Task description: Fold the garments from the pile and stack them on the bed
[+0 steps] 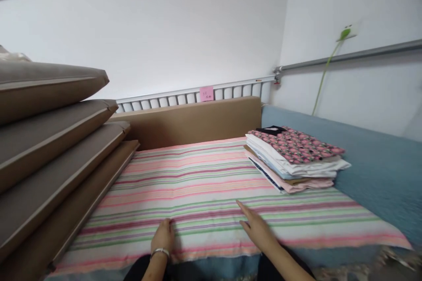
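Left hand (162,238) fingers together, right hand (256,227) fingers flat, extended — both on striped sheet (198,184); even outward pressure likely smooths best.

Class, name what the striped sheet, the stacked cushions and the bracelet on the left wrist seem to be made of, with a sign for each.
The striped sheet looks like matt woven cloth, probably cotton: it shows soft fold creases. The stacked cushions have brown fabric covers with seamed edges, perhaps over foam. The bracelet seems metal: silvery, with a glint.
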The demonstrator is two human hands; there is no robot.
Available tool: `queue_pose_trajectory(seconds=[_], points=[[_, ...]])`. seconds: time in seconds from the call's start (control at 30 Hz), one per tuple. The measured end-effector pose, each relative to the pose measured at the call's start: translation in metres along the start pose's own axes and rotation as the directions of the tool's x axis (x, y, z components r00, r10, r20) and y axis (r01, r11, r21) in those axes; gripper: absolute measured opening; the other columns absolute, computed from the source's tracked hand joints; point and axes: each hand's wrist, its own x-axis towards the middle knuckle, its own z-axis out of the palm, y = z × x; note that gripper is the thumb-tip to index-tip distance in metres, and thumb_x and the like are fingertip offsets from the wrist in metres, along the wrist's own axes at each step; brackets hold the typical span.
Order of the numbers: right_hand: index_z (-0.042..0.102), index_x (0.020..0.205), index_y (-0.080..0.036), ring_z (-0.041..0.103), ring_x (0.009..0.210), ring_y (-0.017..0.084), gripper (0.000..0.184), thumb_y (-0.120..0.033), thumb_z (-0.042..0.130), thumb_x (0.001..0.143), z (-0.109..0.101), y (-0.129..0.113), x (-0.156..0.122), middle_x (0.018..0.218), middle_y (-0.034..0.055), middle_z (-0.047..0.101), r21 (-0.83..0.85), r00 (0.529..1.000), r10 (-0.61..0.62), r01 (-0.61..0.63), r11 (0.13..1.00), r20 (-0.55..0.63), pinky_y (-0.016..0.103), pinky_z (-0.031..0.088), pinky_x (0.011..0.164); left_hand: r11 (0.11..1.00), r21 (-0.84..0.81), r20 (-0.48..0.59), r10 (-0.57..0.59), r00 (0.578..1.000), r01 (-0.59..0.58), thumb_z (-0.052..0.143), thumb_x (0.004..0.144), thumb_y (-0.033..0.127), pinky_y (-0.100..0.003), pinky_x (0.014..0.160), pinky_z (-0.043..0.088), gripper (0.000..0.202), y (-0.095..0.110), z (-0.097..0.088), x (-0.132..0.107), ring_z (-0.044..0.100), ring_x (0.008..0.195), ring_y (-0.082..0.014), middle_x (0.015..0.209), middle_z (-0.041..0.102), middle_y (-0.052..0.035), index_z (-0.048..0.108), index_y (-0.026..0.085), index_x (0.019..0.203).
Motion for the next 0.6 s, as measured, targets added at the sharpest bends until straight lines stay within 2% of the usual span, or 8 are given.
queue_pose_trajectory(seconds=[0.07, 0.17, 0.23, 0.33, 0.4, 0.5, 0.6], points=[[0.036, 0.141, -0.035, 0.057, 0.11, 0.025, 0.066, -0.028, 0.048, 0.076, -0.001, -0.009, -0.001, 0.118, 0.005, 0.063, 0.014, 0.999, 0.035, -0.034, 0.999, -0.016, 0.037, 0.043, 0.095, 1.0, -0.022, 0.018, 0.015, 1.0, -0.015, 0.038, 0.086, 0.02, -0.021, 0.089, 0.04, 0.039, 0.0, -0.001, 0.0, 0.058, 0.108, -0.0141, 0.121, 0.061, -0.0098, 0.045, 0.016, 0.125], [0.024, 0.146, -0.027, 0.06, 0.105, 0.022, 0.069, -0.029, 0.044, 0.08, 0.006, -0.018, -0.003, 0.111, 0.0074, 0.066, 0.052, 0.998, 0.067, -0.067, 0.996, -0.012, 0.034, 0.045, 0.091, 0.997, -0.075, 0.038, 0.033, 0.999, -0.03, 0.037, 0.086, 0.022, -0.021, 0.078, 0.044, 0.047, -0.002, 0.0, -0.002, 0.063, 0.088, -0.0137, 0.098, 0.066, -0.0076, 0.037, 0.012, 0.132], [0.018, 0.148, -0.023, 0.061, 0.105, 0.021, 0.07, -0.026, 0.041, 0.082, 0.012, -0.023, -0.004, 0.108, 0.0082, 0.067, 0.06, 0.999, 0.054, -0.054, 0.997, 0.002, 0.033, 0.044, 0.09, 0.983, -0.173, 0.005, 0.055, 0.998, -0.054, 0.034, 0.086, 0.024, -0.023, 0.073, 0.045, 0.05, -0.006, 0.003, -0.005, 0.062, 0.078, -0.0143, 0.086, 0.065, -0.0053, 0.034, 0.009, 0.134], [0.017, 0.148, -0.025, 0.063, 0.097, 0.019, 0.07, -0.023, 0.04, 0.082, 0.016, -0.03, 0.0, 0.102, 0.0057, 0.067, 0.047, 0.999, 0.03, -0.032, 0.998, 0.029, 0.032, 0.045, 0.086, 0.926, -0.345, -0.128, 0.115, 0.985, -0.153, 0.031, 0.084, 0.032, -0.027, 0.067, 0.045, 0.056, -0.011, 0.008, -0.009, 0.06, 0.065, -0.015, 0.081, 0.061, -0.0029, 0.029, 0.01, 0.136], [0.017, 0.148, -0.026, 0.064, 0.091, 0.018, 0.07, -0.022, 0.04, 0.082, 0.015, -0.036, 0.011, 0.099, 0.0039, 0.067, 0.068, 1.0, 0.013, -0.014, 0.998, 0.018, 0.03, 0.046, 0.084, 0.887, -0.397, -0.222, 0.155, 0.963, -0.234, 0.031, 0.084, 0.04, -0.028, 0.062, 0.044, 0.062, -0.008, 0.006, -0.008, 0.058, 0.058, -0.0151, 0.082, 0.061, -0.0016, 0.024, 0.013, 0.139], [0.016, 0.148, -0.025, 0.063, 0.086, 0.016, 0.07, -0.024, 0.04, 0.082, 0.01, -0.053, 0.04, 0.097, 0.0028, 0.064, 0.151, 0.998, -0.025, 0.033, 0.988, -0.055, 0.03, 0.046, 0.081, 0.864, -0.363, -0.387, 0.202, 0.9, -0.35, 0.034, 0.083, 0.045, -0.03, 0.062, 0.043, 0.067, 0.009, -0.006, 0.004, 0.057, 0.058, -0.0162, 0.078, 0.06, 0.0005, 0.021, 0.016, 0.142], [0.014, 0.148, -0.023, 0.06, 0.073, 0.015, 0.072, -0.026, 0.044, 0.082, 0.006, -0.078, 0.073, 0.08, -0.0013, 0.061, 0.25, 0.987, -0.032, 0.071, 0.966, -0.155, 0.028, 0.046, 0.074, 0.873, -0.28, -0.496, 0.226, 0.838, -0.401, 0.037, 0.083, 0.044, -0.029, 0.058, 0.038, 0.069, 0.035, -0.025, 0.025, 0.051, 0.051, -0.0162, 0.059, 0.05, 0.0057, 0.02, 0.014, 0.143]])
